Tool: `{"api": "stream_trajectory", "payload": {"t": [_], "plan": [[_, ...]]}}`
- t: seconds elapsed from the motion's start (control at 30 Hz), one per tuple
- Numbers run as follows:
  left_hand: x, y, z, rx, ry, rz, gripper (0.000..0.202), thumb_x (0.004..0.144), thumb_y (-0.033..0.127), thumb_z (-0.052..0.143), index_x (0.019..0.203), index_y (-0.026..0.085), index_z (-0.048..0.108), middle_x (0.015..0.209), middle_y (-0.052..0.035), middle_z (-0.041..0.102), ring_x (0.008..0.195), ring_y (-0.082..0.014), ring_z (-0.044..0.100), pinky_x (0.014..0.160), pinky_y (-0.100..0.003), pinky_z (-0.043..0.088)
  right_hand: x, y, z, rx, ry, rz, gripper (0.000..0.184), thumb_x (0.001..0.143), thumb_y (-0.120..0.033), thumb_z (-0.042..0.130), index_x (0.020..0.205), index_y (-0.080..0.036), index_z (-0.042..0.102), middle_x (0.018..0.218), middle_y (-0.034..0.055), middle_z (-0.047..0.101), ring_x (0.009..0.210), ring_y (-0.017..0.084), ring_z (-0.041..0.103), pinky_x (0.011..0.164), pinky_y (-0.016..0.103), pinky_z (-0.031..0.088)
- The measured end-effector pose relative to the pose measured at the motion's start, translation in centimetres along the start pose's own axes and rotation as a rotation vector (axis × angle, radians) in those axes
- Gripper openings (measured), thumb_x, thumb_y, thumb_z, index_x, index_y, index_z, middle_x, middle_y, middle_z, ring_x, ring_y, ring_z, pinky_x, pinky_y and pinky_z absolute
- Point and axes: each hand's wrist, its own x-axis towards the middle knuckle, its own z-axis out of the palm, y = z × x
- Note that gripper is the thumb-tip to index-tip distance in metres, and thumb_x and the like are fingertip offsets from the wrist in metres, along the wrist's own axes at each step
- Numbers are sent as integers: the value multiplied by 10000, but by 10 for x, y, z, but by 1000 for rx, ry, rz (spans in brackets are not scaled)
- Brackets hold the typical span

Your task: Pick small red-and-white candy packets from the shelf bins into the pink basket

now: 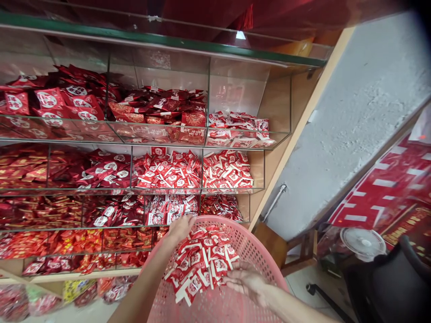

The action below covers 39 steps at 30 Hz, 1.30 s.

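Note:
A pink perforated plastic basket (266, 264) stands in front of me, tilted toward the shelves. Inside it lies a heap of small red and white candy packets (202, 260). My left hand (180, 229) is closed over the basket's far left rim, its fingertips partly hidden. My right hand (247, 280) reaches into the basket from the right. Its fingers are stretched out and apart, at the right edge of the heap, with no packet gripped in them.
Beyond the basket rises a glass-fronted shelf rack (158, 190) with several compartments of red packets. Filled plastic bags (79, 289) lie on the floor at lower left. On the right are a wooden stool (272, 244), a white fan (362, 242) and a black chair (390, 278).

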Motion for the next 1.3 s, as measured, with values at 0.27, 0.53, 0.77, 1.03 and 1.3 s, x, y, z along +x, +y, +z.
{"api": "stream_trajectory", "payload": {"t": [0.27,0.53,0.77,1.03,1.3], "plan": [[-2,3,-3,-1,3,-16,465,861,522,207,946,237,566,891,-39,660,823,-192,605,653,-260,404,-16,0,-5,-199,-7,23,272,599,-226,631,798,-180,452,634,6,615,609,139,629,642,261,497],[0,-1,1,-24,12,-9,473,858,534,199,932,237,559,881,-33,660,813,-187,607,654,-263,408,-25,-75,8,-793,2,-391,254,738,-422,495,758,-170,469,448,-15,548,348,103,480,355,190,328],[-3,1,-1,-48,-1,-3,472,862,522,194,930,227,556,883,-43,661,826,-193,607,659,-268,410,-18,-209,48,-1375,603,-1182,163,823,-271,416,893,-176,528,852,59,624,788,164,553,693,266,387],[-3,2,-4,-31,-6,-7,460,866,511,199,927,237,563,877,-37,661,809,-187,607,677,-272,413,27,-251,68,-1732,887,-851,355,751,-282,536,1052,-100,489,932,159,616,961,268,504,730,329,353],[-5,5,-9,-42,-31,-4,463,871,502,196,945,214,551,883,-46,658,790,-172,604,643,-252,410,29,-251,66,-1657,834,-779,362,695,-285,590,1023,-142,537,980,130,607,1012,268,476,765,345,342]]}}
